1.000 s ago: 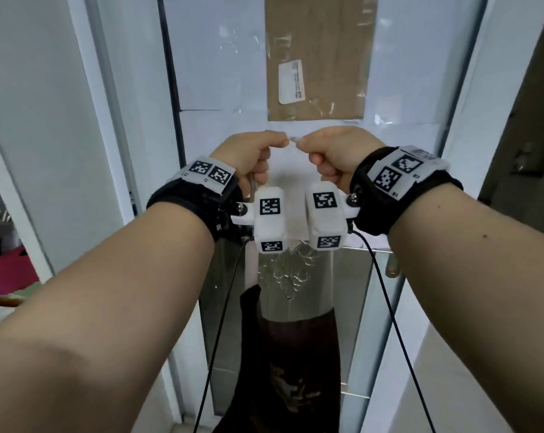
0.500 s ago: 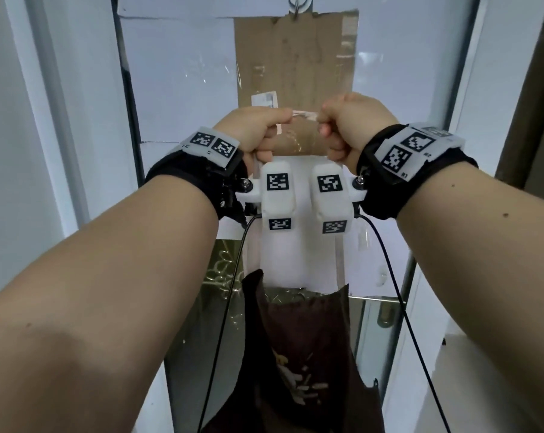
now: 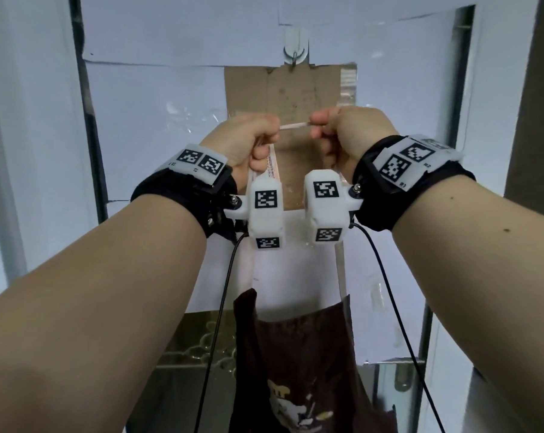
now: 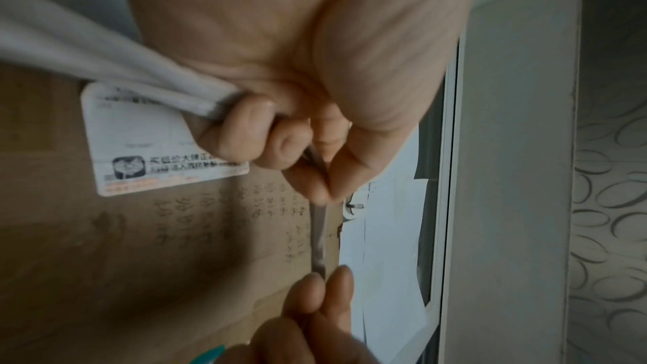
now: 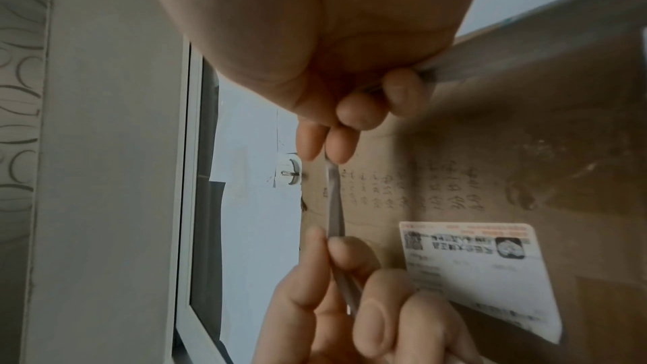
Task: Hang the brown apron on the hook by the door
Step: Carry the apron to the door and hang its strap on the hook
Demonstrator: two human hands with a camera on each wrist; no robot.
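- Far left, a pale door frame (image 3: 30,151) runs upright, and a dark strip (image 3: 86,120) edges the panel in front of me.
- My left hand (image 3: 242,145) is raised and clenched around the pale neck strap (image 3: 77,131) of the apron; in my left wrist view the fingers (image 4: 245,132) curl over the strap while thumb and forefinger pinch it where it leaves the fist.
- Between my two fists a short run of the strap is stretched level and taut.
- Straight above that stretch, well apart from it, sits the small white hook (image 3: 294,56) with its metal prong, stuck on the white-papered door (image 3: 158,89). The strap is not yet on it.
- Just under the hook a brown cardboard sheet (image 3: 295,95) is taped flat, with handwriting on it and a white shipping label (image 5: 476,267) lower down.
- My right hand (image 3: 355,135) is likewise closed on the strap, thumb and fingertip (image 5: 341,145) pinching it in my right wrist view.
- Below both wrists the strap's two sides drop down to the brown apron (image 3: 295,364), which hangs free in front of the door, a pale print on its bib.
- Far right, a second frame edge (image 3: 451,151) and a darker wall (image 3: 539,104).
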